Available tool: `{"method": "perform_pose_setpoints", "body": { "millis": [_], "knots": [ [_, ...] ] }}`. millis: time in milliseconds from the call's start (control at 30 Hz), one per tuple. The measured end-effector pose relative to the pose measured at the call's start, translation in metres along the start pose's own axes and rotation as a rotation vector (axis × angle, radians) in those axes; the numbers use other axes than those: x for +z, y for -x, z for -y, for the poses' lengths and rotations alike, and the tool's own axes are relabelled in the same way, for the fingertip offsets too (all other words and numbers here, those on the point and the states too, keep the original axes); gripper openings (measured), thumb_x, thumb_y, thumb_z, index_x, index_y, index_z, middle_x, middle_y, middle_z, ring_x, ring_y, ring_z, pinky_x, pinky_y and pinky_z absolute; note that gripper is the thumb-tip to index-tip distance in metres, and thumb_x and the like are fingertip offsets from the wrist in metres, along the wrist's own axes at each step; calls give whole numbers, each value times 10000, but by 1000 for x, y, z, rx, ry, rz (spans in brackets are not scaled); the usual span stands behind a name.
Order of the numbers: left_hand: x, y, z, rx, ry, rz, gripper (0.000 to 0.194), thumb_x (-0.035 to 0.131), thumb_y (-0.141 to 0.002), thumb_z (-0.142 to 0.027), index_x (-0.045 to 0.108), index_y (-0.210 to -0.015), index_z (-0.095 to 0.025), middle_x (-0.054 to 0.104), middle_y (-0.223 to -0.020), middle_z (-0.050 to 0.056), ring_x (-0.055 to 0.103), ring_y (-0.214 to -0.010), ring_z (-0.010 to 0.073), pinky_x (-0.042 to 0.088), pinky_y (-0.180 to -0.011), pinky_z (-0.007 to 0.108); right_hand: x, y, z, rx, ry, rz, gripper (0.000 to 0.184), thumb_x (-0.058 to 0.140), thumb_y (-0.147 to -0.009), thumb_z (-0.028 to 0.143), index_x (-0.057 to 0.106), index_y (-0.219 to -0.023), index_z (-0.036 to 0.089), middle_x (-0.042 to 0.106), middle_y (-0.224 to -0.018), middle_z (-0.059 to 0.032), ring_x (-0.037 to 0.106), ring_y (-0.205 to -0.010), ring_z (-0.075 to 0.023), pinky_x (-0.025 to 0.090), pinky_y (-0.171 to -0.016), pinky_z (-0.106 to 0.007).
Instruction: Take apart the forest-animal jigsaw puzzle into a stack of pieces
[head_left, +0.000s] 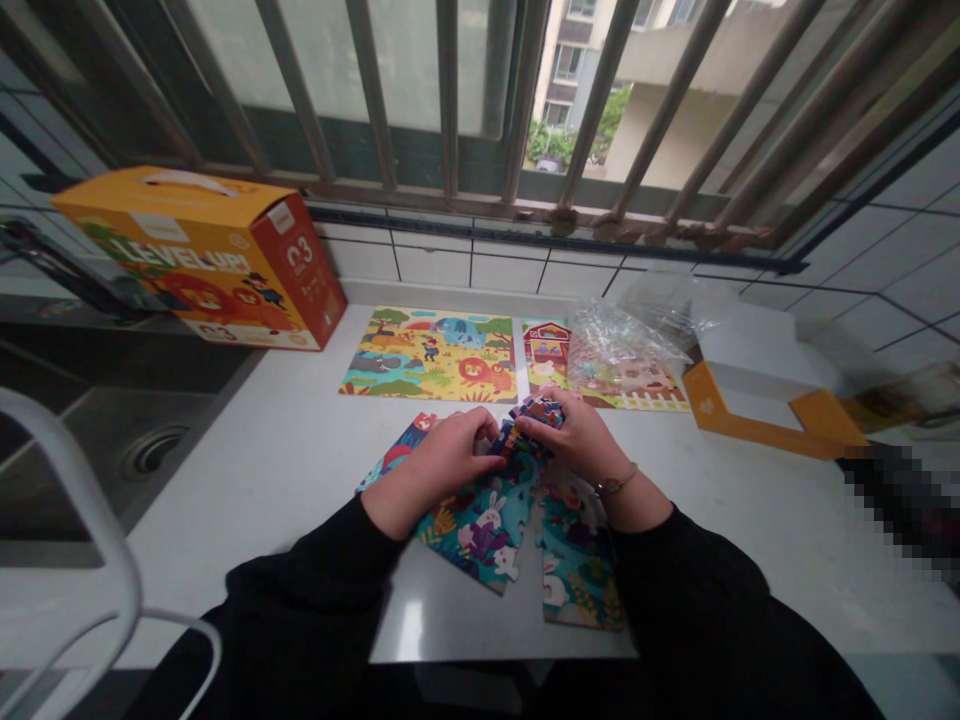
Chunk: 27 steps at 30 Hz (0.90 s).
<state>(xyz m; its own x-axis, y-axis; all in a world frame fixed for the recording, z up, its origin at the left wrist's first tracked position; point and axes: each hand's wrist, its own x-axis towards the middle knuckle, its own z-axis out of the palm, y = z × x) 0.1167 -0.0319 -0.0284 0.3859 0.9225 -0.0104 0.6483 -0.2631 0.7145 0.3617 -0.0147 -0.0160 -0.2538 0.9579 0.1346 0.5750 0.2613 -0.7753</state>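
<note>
Puzzle pieces (537, 410), several pinched by right hand (576, 434), left hand (454, 452) grip unclear, two picture boards (409, 350) beyond

I am looking into a kitchen on my feed, judging by the sink (187, 410) and faucet (82, 280), the white counter (750, 500), the tiled wall (502, 270) and the barred window (448, 100).
</note>
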Motion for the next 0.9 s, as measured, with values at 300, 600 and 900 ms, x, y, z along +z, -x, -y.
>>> {"method": "perform_pose_setpoints", "body": {
  "millis": [300, 600, 900],
  "knots": [
    [1, 1, -4, -75, 516, 10, 271, 842, -869, -292, 635, -1030, -219, 731, -893, 5, 712, -825, 187, 550, -734, 314, 6, -1, -2, 65, -53, 46, 406, 735, -917, 617, 686, -994, 221, 766, -959, -73, 684, -888, -258, 507, -773, -358],
    [5, -5, -1, -42, 796, -53, 273, 818, -921, -299, 610, -1079, -219, 689, -976, 9, 699, -861, 149, 586, -813, 323, 10, -1, -4, 159, -238, -40, 514, 716, -915, 729, 748, -998, 223, 787, -1033, -93, 716, -975, -282, 562, -859, -377],
    [5, -1, -2, 6, 818, 42, 389, 769, -873, -114, 600, -1204, -228, 712, -1043, 31, 734, -1019, 187, 608, -944, 372, 17, 0, -7, 253, -474, 77, 642, 688, -884, 824, 747, -1053, 208, 788, -1017, -92, 732, -954, -274, 597, -829, -381]
  ]
}}
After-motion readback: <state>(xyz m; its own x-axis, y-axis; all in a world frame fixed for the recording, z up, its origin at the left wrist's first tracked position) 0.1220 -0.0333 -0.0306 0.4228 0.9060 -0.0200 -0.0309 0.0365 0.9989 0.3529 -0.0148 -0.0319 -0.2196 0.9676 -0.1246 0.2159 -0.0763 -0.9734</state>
